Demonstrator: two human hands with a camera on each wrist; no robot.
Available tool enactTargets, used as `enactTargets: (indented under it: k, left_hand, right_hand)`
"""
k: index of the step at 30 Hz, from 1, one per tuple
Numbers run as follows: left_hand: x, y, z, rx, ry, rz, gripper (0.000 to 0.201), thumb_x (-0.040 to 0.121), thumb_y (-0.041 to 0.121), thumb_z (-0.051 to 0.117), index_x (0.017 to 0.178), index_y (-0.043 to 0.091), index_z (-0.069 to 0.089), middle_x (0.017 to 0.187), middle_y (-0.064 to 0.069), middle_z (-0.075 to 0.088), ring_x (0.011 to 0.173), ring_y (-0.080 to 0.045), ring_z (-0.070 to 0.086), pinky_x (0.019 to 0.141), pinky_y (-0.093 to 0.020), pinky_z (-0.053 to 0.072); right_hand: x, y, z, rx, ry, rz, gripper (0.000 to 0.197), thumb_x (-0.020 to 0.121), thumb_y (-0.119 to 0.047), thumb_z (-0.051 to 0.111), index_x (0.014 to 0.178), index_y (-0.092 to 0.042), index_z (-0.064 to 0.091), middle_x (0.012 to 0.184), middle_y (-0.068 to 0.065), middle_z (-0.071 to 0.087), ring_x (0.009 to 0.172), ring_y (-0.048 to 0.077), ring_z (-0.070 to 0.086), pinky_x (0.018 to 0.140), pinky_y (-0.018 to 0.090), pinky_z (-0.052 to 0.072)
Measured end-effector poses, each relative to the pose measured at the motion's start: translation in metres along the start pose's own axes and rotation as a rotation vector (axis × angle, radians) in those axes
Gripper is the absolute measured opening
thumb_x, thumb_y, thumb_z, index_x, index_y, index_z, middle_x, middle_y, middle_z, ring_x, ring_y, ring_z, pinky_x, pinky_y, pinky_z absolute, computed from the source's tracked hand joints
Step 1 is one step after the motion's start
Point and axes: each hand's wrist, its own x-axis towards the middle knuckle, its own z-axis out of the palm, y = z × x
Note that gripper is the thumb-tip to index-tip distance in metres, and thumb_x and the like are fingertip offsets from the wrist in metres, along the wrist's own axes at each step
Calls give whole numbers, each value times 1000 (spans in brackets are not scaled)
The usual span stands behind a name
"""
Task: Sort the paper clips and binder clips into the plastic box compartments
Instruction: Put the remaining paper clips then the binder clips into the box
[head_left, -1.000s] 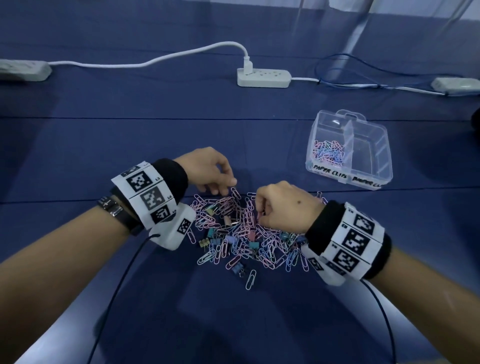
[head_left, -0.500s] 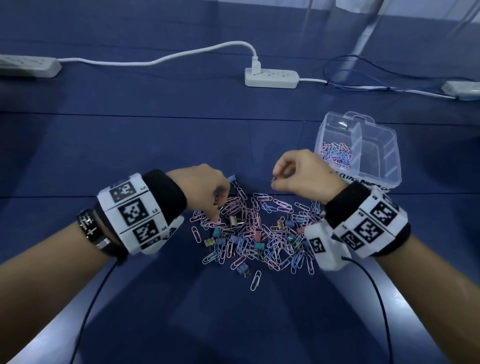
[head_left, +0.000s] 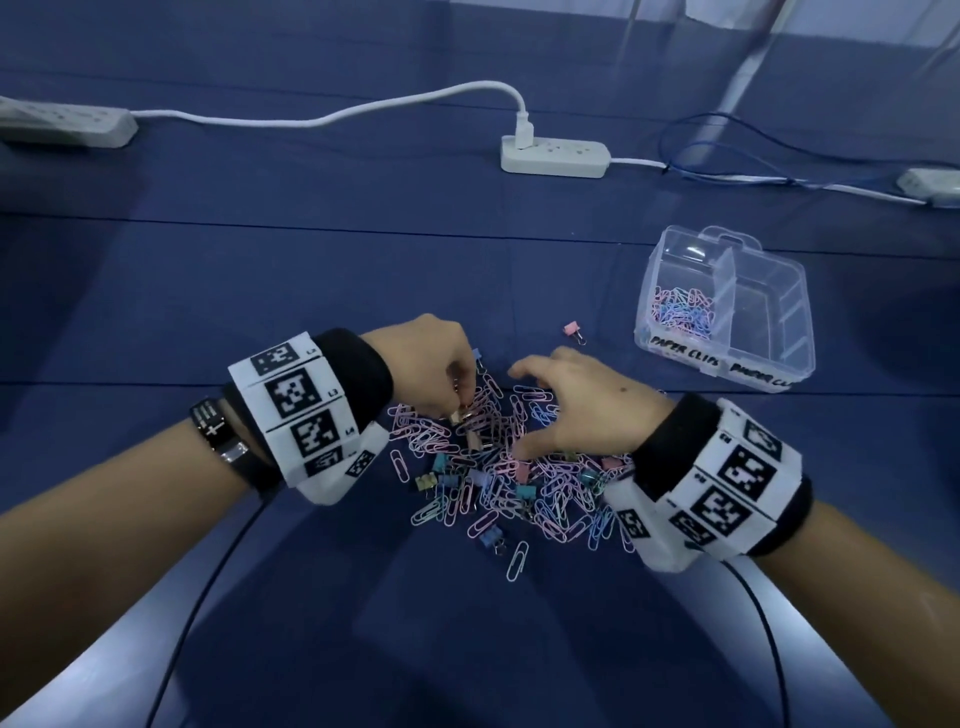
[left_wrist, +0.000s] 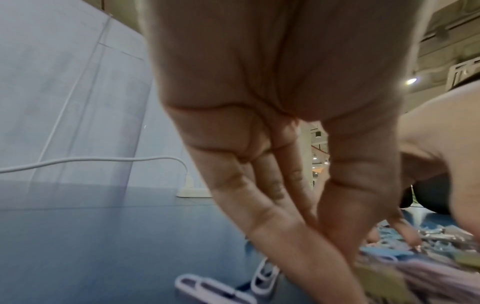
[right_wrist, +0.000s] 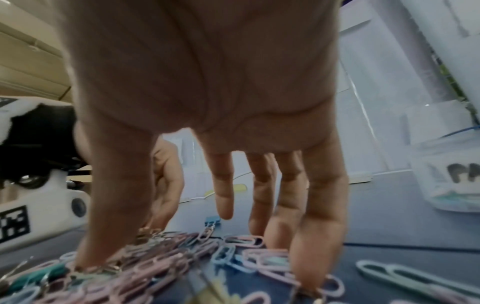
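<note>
A heap of pastel paper clips and small binder clips (head_left: 509, 473) lies on the blue cloth between my hands. My left hand (head_left: 460, 408) reaches down into the heap's far left part, and its fingers and thumb close on a gold binder clip (head_left: 457, 417); in the left wrist view the left hand (left_wrist: 335, 246) is blurred at the tips. My right hand (head_left: 519, 413) hovers over the heap with spread fingers, thumb tip on the clips, holding nothing. The clear plastic box (head_left: 779, 312) stands to the right, with paper clips (head_left: 680, 312) in its left compartment. A pink binder clip (head_left: 573, 330) lies alone on the cloth beside the box.
A white power strip (head_left: 553, 156) with its cord sits at the back centre, another strip (head_left: 62, 124) at the back left, and a blue cable (head_left: 727, 156) at the back right. One loose paper clip (head_left: 518, 561) lies in front of the heap.
My right hand rose toward the box in a pinch, then came back over the heap with its fingers spread. The pink binder clip now lies near the box. My left hand stayed in the heap.
</note>
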Motion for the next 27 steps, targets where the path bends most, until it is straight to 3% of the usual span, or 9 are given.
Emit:
enactTargets:
  k: [2, 6, 11, 13, 15, 18, 21, 24, 27]
  left_hand:
    - [2, -3, 0, -56, -30, 9, 19, 78, 2, 58, 88, 14, 69, 76, -5, 72, 58, -10, 61, 61, -18, 51]
    - [2, -8, -7, -163, 4, 22, 16, 80, 1, 62, 87, 13, 70, 64, 2, 67, 51, -2, 61, 52, -6, 50]
    - [9, -15, -19, -141, 152, -17, 17, 80, -2, 61, 81, 14, 69, 62, 3, 65, 55, -9, 60, 56, -9, 50]
    - [14, -17, -19, -102, 174, -45, 18, 79, -4, 60, 85, 9, 70, 62, 1, 64, 53, -9, 58, 61, -16, 52]
    - [17, -18, -17, -59, 183, -59, 23, 79, -6, 57, 93, 7, 71, 72, -7, 68, 57, -12, 58, 74, -28, 55]
    - [15, -19, -17, 8, 174, -40, 28, 79, -4, 59, 102, 10, 68, 98, -8, 69, 74, -15, 58, 79, -27, 48]
    - [5, -19, -20, 120, 103, -49, 38, 77, 10, 70, 113, 18, 60, 116, -3, 60, 87, -16, 56, 83, -29, 45]
    - [-8, -19, -13, 191, -72, -70, 64, 68, 25, 78, 124, 23, 47, 117, -2, 50, 99, -19, 50, 91, -34, 45]
    - [-16, -18, 1, 212, -160, -73, 85, 60, 30, 83, 129, 25, 34, 119, -2, 41, 108, -21, 45, 96, -40, 44]
  right_hand:
    - [1, -6, 1, 1, -18, -8, 88, 66, -43, 75, 138, -24, 30, 131, 9, 39, 123, 26, 39, 102, 40, 38]
    - [3, -14, 3, -20, -27, -15, 75, 67, -40, 76, 130, -24, 38, 123, 9, 40, 117, 27, 41, 92, 38, 40]
    - [2, -17, 3, -28, -53, -41, 79, 65, -23, 80, 130, -30, 36, 119, 10, 38, 110, 27, 39, 92, 45, 43]
    - [1, -16, 3, -48, -63, -59, 77, 68, -21, 77, 132, -31, 36, 115, 7, 35, 105, 24, 38, 92, 40, 42]
    - [1, -14, 3, -53, -50, -73, 61, 75, -16, 72, 127, -28, 44, 108, 4, 33, 99, 22, 41, 84, 32, 41]
    - [2, -10, 1, -42, -8, -61, 43, 81, -12, 65, 119, -23, 49, 105, 3, 34, 98, 25, 48, 80, 31, 42]
    - [5, -14, -5, -37, -22, -57, 51, 82, -17, 64, 126, -26, 40, 112, 5, 36, 103, 26, 49, 89, 37, 45]
    - [11, -24, -8, -74, -106, -56, 66, 78, -24, 68, 133, -34, 33, 128, 7, 35, 116, 26, 42, 97, 45, 43]
    - [17, -34, -3, -176, -140, -65, 72, 72, -23, 74, 132, -32, 35, 127, 8, 33, 117, 30, 35, 95, 49, 43]
